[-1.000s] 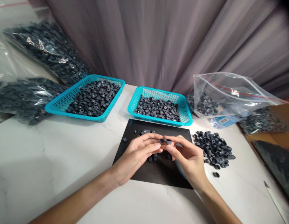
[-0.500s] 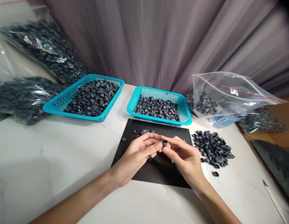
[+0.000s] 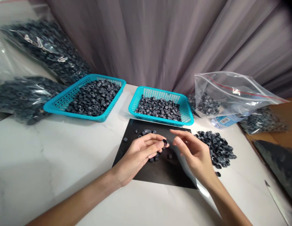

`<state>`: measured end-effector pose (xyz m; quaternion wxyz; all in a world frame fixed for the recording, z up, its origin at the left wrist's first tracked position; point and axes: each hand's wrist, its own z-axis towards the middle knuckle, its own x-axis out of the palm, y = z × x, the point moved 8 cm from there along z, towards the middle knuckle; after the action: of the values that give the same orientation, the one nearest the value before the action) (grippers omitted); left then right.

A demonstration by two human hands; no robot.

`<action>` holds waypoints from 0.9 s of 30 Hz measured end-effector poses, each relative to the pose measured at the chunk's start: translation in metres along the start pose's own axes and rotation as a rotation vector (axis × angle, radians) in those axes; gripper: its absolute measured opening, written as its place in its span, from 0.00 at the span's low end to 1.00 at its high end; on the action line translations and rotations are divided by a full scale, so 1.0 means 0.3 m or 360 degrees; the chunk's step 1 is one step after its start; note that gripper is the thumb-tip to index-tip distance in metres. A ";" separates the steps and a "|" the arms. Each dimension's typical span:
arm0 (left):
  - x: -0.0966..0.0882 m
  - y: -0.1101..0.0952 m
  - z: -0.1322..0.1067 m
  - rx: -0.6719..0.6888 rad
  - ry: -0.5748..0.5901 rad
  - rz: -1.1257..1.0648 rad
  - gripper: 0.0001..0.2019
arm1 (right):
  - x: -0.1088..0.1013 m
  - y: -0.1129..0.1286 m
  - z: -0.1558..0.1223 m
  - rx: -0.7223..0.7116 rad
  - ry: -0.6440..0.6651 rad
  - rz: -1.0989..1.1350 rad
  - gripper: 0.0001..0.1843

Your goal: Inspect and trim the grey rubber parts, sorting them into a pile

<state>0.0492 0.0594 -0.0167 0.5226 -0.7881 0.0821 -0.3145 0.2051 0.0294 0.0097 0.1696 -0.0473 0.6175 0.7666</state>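
Observation:
My left hand (image 3: 137,153) pinches a small dark grey cap (image 3: 164,142) between thumb and fingertips, its round opening facing up. My right hand (image 3: 195,151) hovers just right of it, thumb and forefinger apart, and nothing shows between them. Beneath both hands lies a black mat (image 3: 163,178). Several small dark pieces (image 3: 147,132) are scattered on the mat, partly hidden behind my left hand. A heap of hollow dark caps (image 3: 221,150) sits on the table to the right of my right hand.
Behind the mat stands a small turquoise basket (image 3: 187,121) of dark pieces; a larger turquoise basket (image 3: 74,116) is further left. Filled plastic bags (image 3: 45,47) lean at the left. At the right are an open zip bag (image 3: 230,94), a plastic bottle (image 3: 224,121) and a knife-like object (image 3: 275,199).
My right hand has let go of the cap and moved away to the right, its fingers parting. My left hand keeps the cap in nearly the same place.

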 end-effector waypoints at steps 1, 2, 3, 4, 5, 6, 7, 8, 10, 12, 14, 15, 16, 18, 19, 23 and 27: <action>-0.001 0.003 0.000 -0.0002 -0.0002 0.0005 0.11 | -0.006 0.007 0.003 -0.0015 0.0003 -0.0051 0.14; -0.001 0.005 0.001 -0.0001 -0.0002 0.0011 0.11 | -0.006 0.015 0.004 -0.0037 0.0018 -0.0074 0.13; -0.001 0.007 0.002 0.0003 -0.0001 0.0018 0.11 | -0.003 0.024 0.003 -0.0063 0.0040 -0.0074 0.13; -0.002 0.008 0.003 0.0009 0.0000 0.0023 0.11 | 0.003 0.034 0.002 -0.0091 0.0065 -0.0064 0.12; -0.002 0.009 0.004 0.0015 0.0001 0.0025 0.11 | 0.007 0.043 0.001 -0.0118 0.0085 -0.0064 0.12; -0.002 0.009 0.005 0.0020 -0.0004 0.0027 0.11 | 0.007 0.052 0.000 -0.0143 0.0089 -0.0089 0.12; -0.003 0.009 0.006 0.0021 -0.0011 0.0029 0.11 | 0.000 0.061 0.001 -0.0172 0.0070 -0.0146 0.12; -0.004 0.010 0.007 0.0016 -0.0021 0.0031 0.11 | -0.014 0.068 0.003 -0.0198 0.0039 -0.0241 0.11; -0.008 0.012 0.008 -0.0001 -0.0043 0.0039 0.11 | -0.055 0.071 0.010 -0.0208 -0.0020 -0.0542 0.11; -0.011 0.015 0.008 -0.0017 -0.0059 0.0042 0.11 | -0.102 0.040 0.015 -0.0103 0.0013 -0.0933 0.12; -0.013 0.018 0.009 -0.0024 -0.0065 0.0043 0.10 | -0.144 -0.019 0.010 0.0066 0.0139 -0.1277 0.14; -0.014 0.019 0.009 -0.0026 -0.0065 0.0043 0.10 | -0.163 -0.050 0.003 0.0143 0.0206 -0.1397 0.14; -0.014 0.021 0.009 -0.0028 -0.0062 0.0048 0.10 | -0.179 -0.081 -0.007 0.0219 0.0268 -0.1488 0.14; -0.014 0.023 0.009 -0.0037 -0.0061 0.0064 0.11 | -0.203 -0.142 -0.028 0.0396 0.0363 -0.1600 0.11; -0.014 0.023 0.009 -0.0042 -0.0063 0.0075 0.11 | -0.209 -0.167 -0.038 0.0477 0.0411 -0.1620 0.10; -0.013 0.022 0.006 -0.0058 -0.0077 0.0123 0.11 | -0.198 -0.202 -0.055 0.0619 0.0531 -0.1601 0.06; -0.017 0.021 0.006 -0.0054 -0.0080 0.0203 0.11 | -0.170 -0.102 -0.033 0.0373 0.0292 -0.1386 0.10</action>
<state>0.0474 0.0604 -0.0248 0.5300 -0.7977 0.1243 -0.2593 0.2612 0.0150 -0.0066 0.4248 -0.3505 0.6351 0.5415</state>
